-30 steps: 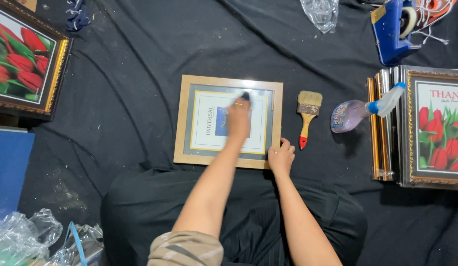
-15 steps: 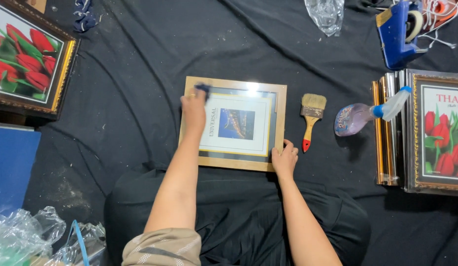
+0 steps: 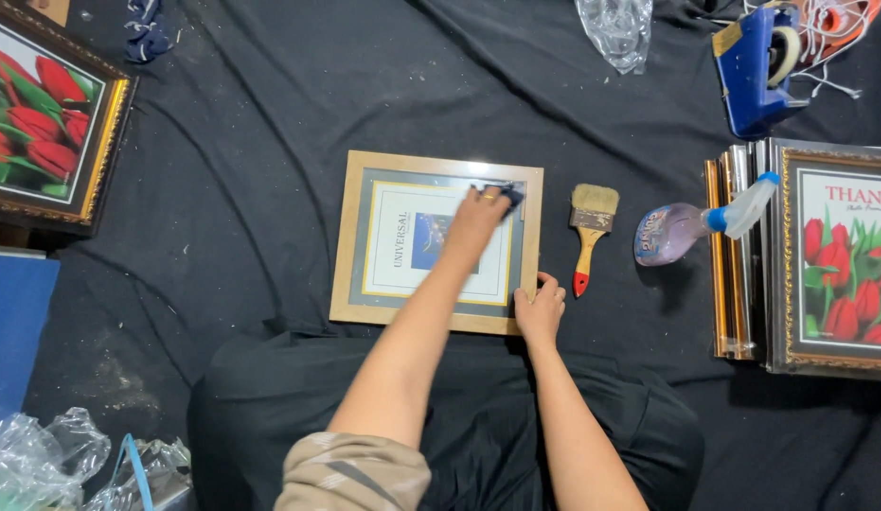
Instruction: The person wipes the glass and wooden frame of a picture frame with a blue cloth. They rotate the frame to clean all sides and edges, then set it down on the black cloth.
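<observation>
Moved right, left hand (image 3: 478, 216) grips half-hidden cloth (image 3: 510, 195); right hand (image 3: 540, 308) pinches frame (image 3: 355, 237).

The left hand (image 3: 478, 220) is the one thing on the move. A second ago it lies over the middle right of the picture frame (image 3: 364, 241), with the dark cloth (image 3: 509, 196) under its fingers (image 3: 490, 196) near the upper right of the glass. Half a second ago it is across at the frame's upper left corner, the forearm slanting that way. Now it is back at the upper right corner, the cloth pressed just inside the top edge of the frame, and the forearm slants up to the right across the glass, covering part of the small blue print in the middle.
</observation>
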